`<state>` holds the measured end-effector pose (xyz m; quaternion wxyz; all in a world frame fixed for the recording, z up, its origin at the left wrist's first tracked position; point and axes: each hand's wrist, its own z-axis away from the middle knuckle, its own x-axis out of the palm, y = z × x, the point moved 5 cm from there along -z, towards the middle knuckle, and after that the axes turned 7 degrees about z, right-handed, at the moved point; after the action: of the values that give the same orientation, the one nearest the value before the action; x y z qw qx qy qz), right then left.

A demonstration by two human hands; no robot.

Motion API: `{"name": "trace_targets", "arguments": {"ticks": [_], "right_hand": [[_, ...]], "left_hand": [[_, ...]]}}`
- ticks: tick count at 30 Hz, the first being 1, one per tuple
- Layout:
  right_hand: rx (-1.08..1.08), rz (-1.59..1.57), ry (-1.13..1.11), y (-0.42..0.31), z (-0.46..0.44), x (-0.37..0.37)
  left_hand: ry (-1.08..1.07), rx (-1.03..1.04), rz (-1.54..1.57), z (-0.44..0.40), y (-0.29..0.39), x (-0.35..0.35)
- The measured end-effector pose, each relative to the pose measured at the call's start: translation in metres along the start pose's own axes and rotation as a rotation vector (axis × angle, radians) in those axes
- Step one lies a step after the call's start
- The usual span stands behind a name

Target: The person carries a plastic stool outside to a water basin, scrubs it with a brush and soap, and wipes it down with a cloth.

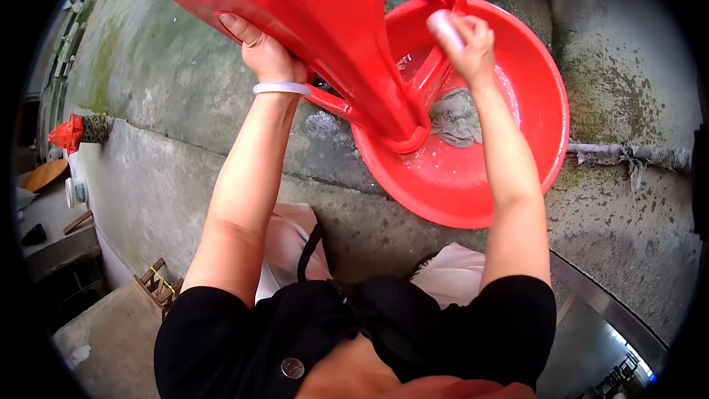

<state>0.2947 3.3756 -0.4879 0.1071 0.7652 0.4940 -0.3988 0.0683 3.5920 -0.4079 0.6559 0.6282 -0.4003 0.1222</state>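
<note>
A glossy red plastic stool (pixel 325 22) is tilted over a round red basin (pixel 543 125), with one leg end inside the rim. My left hand (pixel 266 52), a pale bangle (pixel 282 89) at its wrist, grips the stool's edge, thumb on the outer face and the other fingers hidden beneath. Over the basin, my right hand (pixel 473 48) is closed around a pale pink oblong piece (pixel 446 32), close to the stool's legs. Whether it is a brush or a sponge I cannot tell. Below that hand a wet grey cloth (pixel 456 117) lies in the basin, amid water and suds.
Stained concrete floor (pixel 162 96) surrounds the basin. A pipe wrapped in ragged material (pixel 628 154) runs from beside the basin to the right. At far left are a red bag (pixel 66 133), a white tub (pixel 75 192) and a wooden frame (pixel 156 284).
</note>
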Motion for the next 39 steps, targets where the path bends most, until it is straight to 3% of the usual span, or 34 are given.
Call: {"name": "trace_targets", "arguments": {"ticks": [2,4,6,8,12,14,16,17,19,20,22,23,24,26,30,33,34,36,38,39], "right_hand": [[0.276,0.007,0.117,0.032,-0.017,0.01],[0.339,-0.043,0.176,0.031,-0.01,0.013],[0.236,-0.042,-0.055,-0.005,0.0,-0.008],[0.213,-0.049,-0.13,-0.016,0.004,-0.017],[0.579,-0.009,-0.078,0.027,-0.023,0.002],[0.653,-0.001,-0.228,0.05,-0.04,0.015],[0.593,0.028,-0.163,0.044,-0.042,0.01],[0.573,-0.135,-0.251,0.038,-0.039,0.012],[0.447,-0.12,-0.109,0.017,-0.017,0.011],[0.51,-0.264,0.014,0.04,-0.016,0.027],[0.983,-0.399,0.233,0.075,-0.016,0.054],[1.02,-0.492,0.318,0.045,-0.031,0.035],[0.796,-0.462,0.318,0.022,-0.048,0.031],[0.553,-0.198,0.552,-0.041,-0.062,0.009],[-0.091,-0.037,0.572,-0.055,-0.085,-0.027],[-0.484,0.142,0.209,-0.023,-0.08,-0.022],[-0.524,0.243,0.014,-0.008,-0.07,-0.011],[-0.421,0.177,-0.11,0.008,-0.055,-0.011],[-0.164,0.042,-0.144,0.024,-0.043,-0.001],[0.209,-0.308,-0.254,0.035,-0.034,-0.001]], "left_hand": [[0.012,0.012,-0.012,0.001,0.001,0.001],[0.017,0.012,-0.014,0.002,0.004,0.001],[0.019,-0.004,0.012,0.002,0.003,0.002],[0.036,0.018,0.015,0.0,0.0,-0.002],[0.03,-0.022,0.029,-0.002,-0.002,-0.003],[0.063,0.015,0.042,-0.003,-0.001,-0.004],[0.071,0.036,0.05,-0.002,0.001,-0.003],[0.062,0.043,0.061,0.0,0.002,0.0],[0.037,0.038,0.069,-0.003,-0.001,0.005],[0.023,0.021,0.051,-0.004,-0.001,0.001],[0.013,0.006,0.035,-0.003,-0.003,-0.006],[0.011,0.006,0.036,-0.004,-0.004,-0.007],[0.008,0.007,0.039,-0.005,-0.004,-0.004],[0.016,-0.011,0.044,-0.002,-0.001,-0.002],[-0.008,0.019,0.029,-0.001,0.002,0.003],[0.037,0.085,0.049,-0.002,0.001,0.001],[0.038,0.082,0.056,-0.001,0.001,0.005],[0.047,0.063,0.033,0.001,0.003,0.006],[0.017,0.052,0.011,-0.003,0.0,-0.004],[-0.012,0.059,0.021,-0.006,-0.001,-0.001]]}}
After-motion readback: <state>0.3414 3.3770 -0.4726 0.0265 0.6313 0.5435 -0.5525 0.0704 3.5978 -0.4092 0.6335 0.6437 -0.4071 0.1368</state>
